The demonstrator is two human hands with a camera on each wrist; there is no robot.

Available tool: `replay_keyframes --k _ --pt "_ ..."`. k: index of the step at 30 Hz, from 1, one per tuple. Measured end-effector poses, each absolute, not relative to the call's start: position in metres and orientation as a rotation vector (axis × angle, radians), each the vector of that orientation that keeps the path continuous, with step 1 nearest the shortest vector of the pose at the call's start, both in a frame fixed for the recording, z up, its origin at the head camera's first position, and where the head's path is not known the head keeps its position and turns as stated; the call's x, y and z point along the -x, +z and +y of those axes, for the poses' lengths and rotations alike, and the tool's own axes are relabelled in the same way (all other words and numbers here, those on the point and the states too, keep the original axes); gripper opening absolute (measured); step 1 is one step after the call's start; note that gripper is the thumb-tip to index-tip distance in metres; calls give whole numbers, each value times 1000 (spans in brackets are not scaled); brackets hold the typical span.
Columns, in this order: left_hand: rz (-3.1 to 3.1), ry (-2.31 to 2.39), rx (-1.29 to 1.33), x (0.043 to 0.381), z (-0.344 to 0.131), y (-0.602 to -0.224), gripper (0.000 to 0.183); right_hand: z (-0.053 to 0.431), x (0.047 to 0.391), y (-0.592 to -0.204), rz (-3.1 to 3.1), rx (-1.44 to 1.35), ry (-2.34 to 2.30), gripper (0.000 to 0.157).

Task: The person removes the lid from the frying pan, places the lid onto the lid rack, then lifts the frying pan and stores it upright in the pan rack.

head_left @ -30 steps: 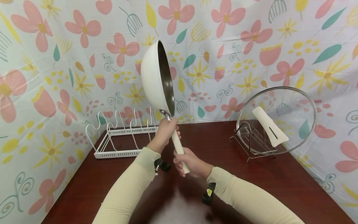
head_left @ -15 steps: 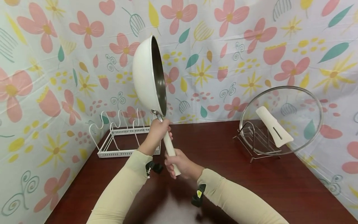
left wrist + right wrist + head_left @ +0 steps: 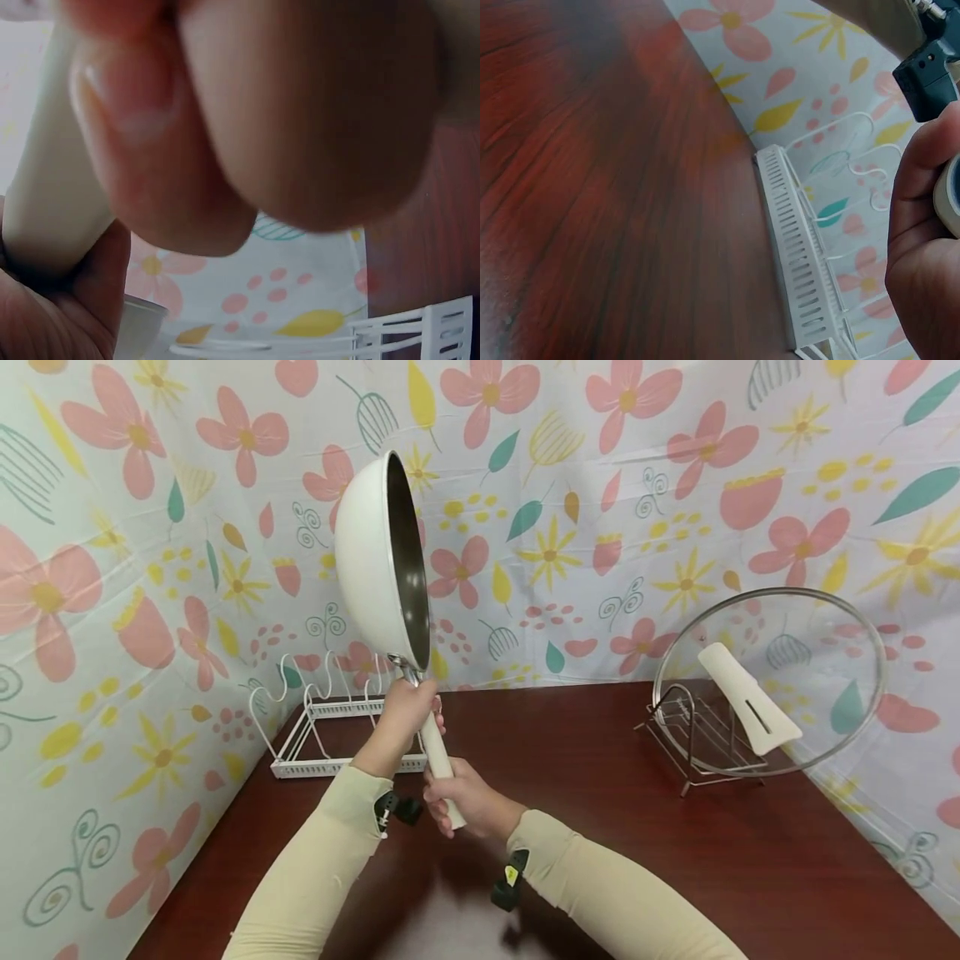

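A deep white frying pan (image 3: 365, 556) with a dark inside is held up on end over the table, its bowl on top and its opening facing right. My left hand (image 3: 408, 710) grips the cream handle (image 3: 437, 749) just under the pan's metal joint. Lower down, my right hand (image 3: 468, 797) is wrapped round the handle near its end. Curled fingers (image 3: 172, 142) fill much of the left wrist view, beside the handle. In the right wrist view the right hand (image 3: 922, 247) appears at the right edge, around the round handle end.
A white wire rack (image 3: 311, 768) stands at the table's back left, partly behind the left arm. At the right, a glass lid (image 3: 832, 693) with a white handle leans in a small metal stand (image 3: 690, 752). Flowered cloth (image 3: 570, 610) hangs behind the table (image 3: 585, 835).
Both hands have carried the pan leftward, toward the white rack, keeping it upright with the same grip. The head view has also shifted slightly. Rack, lid and stand stay in place.
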State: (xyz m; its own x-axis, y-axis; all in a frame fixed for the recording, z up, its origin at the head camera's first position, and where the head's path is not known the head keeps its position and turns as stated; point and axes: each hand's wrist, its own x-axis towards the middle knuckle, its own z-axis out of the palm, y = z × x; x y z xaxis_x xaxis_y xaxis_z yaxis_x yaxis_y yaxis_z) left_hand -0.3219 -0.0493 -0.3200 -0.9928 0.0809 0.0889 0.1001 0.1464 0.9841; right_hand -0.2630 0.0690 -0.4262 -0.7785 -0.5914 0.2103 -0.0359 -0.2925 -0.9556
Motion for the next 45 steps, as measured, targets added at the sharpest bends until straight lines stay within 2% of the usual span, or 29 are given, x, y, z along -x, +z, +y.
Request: replay_keyframes --k 10,22,41,45 --pt "-2380 -1932 141 324 -61 -315 10 50 271 -429 1539 792 -2151 14" --pt "-2395 -1945 98 325 -75 -331 8 33 267 -440 1505 702 -2168 14" --pt "-2499 -1868 74 327 -82 -350 18 24 259 -457 1466 613 -2186 15" --pt "-2495 -1892 55 328 -82 -356 14 22 258 -461 1460 584 -2184 15"
